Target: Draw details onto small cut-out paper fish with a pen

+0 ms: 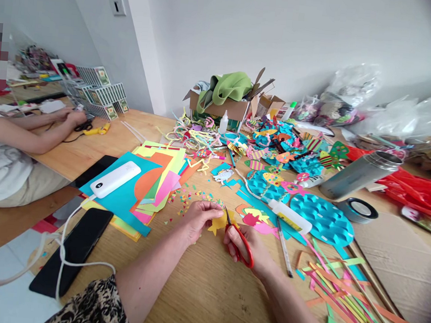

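Observation:
My left hand (200, 221) pinches a small yellow paper cutout (216, 223) with a notched outline, like a fish. In my right hand (248, 246) is a pair of red-handled scissors (246, 253), the fingers wrapped round its loops. Its dark blades point up and away, touching or right beside the yellow paper; I cannot tell how far the blades are apart. Just beyond my hands lie a pink paper fish (264, 228) and a dark pink cutout (251, 219). Tiny coloured paper scraps (186, 199) are scattered past my left hand.
Coloured paper sheets (170, 163) with a white power bank (115, 178) lie left, near a black phone (70, 252). A glue bottle (291, 216), blue egg-tray piece (323, 219), steel flask (359, 175) and paper strips (354, 292) lie right. A person (11, 150) sits far left.

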A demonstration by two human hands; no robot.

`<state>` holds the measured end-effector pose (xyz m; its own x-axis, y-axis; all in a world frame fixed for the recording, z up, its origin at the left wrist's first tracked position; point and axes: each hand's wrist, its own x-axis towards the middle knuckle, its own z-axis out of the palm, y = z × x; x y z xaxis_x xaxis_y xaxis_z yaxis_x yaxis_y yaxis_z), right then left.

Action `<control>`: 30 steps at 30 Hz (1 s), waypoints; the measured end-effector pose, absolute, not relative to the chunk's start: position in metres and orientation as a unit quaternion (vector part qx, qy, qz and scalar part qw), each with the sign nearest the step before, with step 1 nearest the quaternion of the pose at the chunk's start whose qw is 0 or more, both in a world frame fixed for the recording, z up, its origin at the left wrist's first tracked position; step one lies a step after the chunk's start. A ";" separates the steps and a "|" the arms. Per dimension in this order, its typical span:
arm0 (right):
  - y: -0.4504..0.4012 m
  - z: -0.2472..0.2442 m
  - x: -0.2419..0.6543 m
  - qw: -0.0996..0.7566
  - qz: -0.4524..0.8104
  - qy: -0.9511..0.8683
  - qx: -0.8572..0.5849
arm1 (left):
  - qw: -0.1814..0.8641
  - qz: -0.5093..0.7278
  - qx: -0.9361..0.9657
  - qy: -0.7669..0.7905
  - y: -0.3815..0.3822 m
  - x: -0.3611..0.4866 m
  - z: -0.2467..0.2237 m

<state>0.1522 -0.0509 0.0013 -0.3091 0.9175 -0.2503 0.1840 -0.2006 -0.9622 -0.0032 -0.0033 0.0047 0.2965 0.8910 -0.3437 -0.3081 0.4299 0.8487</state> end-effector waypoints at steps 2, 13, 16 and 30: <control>-0.051 0.001 0.153 0.307 0.593 -0.551 -0.501 | 0.726 0.414 0.344 0.428 -0.003 -0.003 0.005; -0.051 0.007 0.153 0.292 0.587 -0.562 -0.504 | 0.709 0.415 0.374 0.430 -0.003 -0.003 0.005; -0.051 0.009 0.153 0.287 0.588 -0.562 -0.506 | 0.705 0.414 0.379 0.434 -0.003 -0.003 0.005; -0.051 0.005 0.153 0.291 0.589 -0.557 -0.508 | 0.707 0.406 0.382 0.435 -0.002 -0.003 0.004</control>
<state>0.1532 -0.0509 0.0047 -0.3145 0.9090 -0.2735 0.2234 -0.2092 -0.9520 -0.0034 -0.0023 0.0041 0.2919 0.9062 -0.3061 -0.2414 0.3795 0.8932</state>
